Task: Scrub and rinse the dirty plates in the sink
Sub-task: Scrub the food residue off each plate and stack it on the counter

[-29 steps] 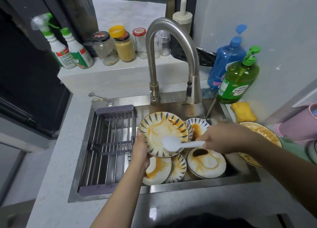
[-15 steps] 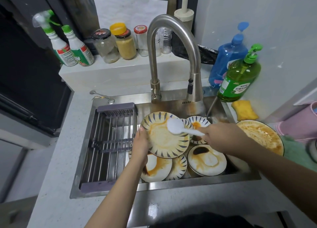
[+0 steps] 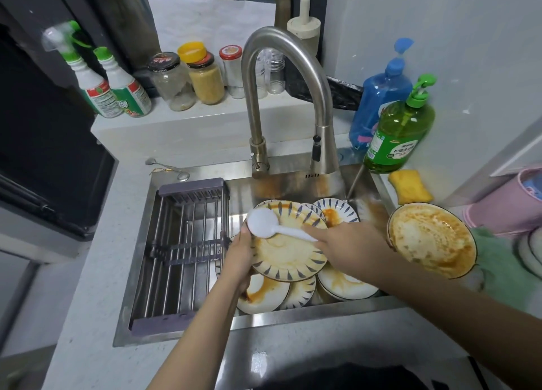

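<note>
Left hand (image 3: pixel 239 257) and right hand (image 3: pixel 349 250): bare, ungloved. Both forearms bare; dark clothing, possibly, at the bottom edge.

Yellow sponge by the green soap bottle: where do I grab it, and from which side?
Pinch the sponge across its narrower width, coming from above. It lies flat on the counter right of the sink, top face exposed, and the green bottle crowds its far end, so probably grip near the middle.

The green pump bottle of dish liquid (image 3: pixel 400 137) has a white label panel with dark Chinese characters, too small to read. The two white spray bottles (image 3: pixel 117 94) carry red-and-green labels, their print blurred.
</note>
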`<action>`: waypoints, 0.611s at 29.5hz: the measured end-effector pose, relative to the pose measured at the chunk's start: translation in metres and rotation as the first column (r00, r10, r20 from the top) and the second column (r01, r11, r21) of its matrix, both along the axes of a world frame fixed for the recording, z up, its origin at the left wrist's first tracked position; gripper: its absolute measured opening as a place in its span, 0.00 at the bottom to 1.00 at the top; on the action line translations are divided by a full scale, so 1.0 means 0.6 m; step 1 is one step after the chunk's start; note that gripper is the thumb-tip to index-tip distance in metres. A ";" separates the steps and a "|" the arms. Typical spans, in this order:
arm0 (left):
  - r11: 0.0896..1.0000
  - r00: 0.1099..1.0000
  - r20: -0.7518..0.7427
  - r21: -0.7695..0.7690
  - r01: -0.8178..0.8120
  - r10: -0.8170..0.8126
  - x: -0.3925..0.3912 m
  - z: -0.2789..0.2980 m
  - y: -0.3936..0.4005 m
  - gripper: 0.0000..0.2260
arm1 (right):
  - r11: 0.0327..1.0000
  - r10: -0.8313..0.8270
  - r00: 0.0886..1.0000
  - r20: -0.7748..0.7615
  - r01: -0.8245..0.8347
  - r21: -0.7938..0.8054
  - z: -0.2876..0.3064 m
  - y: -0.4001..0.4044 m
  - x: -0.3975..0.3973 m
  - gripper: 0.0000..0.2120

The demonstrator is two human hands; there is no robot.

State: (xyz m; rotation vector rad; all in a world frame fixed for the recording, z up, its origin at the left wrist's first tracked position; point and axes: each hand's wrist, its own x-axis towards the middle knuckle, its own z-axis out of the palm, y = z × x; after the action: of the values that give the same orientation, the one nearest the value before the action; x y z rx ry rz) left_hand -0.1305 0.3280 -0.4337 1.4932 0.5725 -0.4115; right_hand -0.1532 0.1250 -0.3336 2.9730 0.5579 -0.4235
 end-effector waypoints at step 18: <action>0.996 0.996 0.028 0.032 -0.088 0.088 0.011 -0.014 0.020 0.21 | 0.998 -0.002 0.981 -0.194 -0.011 -0.067 0.045 -0.014 0.005 0.16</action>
State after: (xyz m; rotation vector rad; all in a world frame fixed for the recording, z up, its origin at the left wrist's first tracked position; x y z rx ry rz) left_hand -0.1237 0.3399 -0.4419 1.4969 0.6244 -0.3148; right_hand -0.1502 0.1168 -0.3068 2.8833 0.5555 -0.7228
